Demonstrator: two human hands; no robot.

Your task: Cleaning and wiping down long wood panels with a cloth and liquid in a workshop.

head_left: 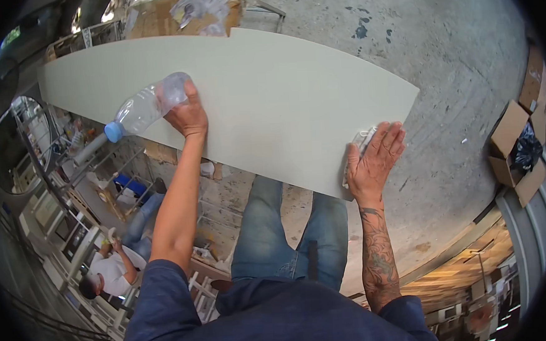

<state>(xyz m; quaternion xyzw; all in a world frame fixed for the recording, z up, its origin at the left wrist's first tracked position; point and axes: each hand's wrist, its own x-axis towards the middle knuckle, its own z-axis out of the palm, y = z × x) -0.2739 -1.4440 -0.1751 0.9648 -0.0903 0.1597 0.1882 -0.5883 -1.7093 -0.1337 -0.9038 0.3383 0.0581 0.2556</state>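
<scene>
Shirt (282,323), dark blue, nearest the camera, with blue jeans (260,224) beyond. Right grip (371,164): unclenched, fingers extended, palm laid over a white cloth (365,138) at the right-hand end of the pale panel (275,101), close to the near edge. Left grip (188,115): closed round the base end of a clear plastic bottle (141,110), above the left half of the panel; blue cap (114,131) in place, tilted downward, out past the panel's near edge. Contents of bottle: impossible to tell through the glare. Stage, by judgement: under way rather than finished, with panel laid flat, bottle in hand and cloth against the surface; neither bottle nor cloth yet set aside; no clear mark on the panel to separate a treated part from an untreated one, hence extent of remaining work uncertain. Farther off, just past the far edge: brown cardboard (145,21) bearing crumpled clear film (200,9). Well apart to the right, on the concrete floor (455,90): open carton (509,125), flaps spread, containing a black plastic bag (526,149); contents of bag hidden. Far left: seated co-worker (113,271) in white, near metal racks.
</scene>
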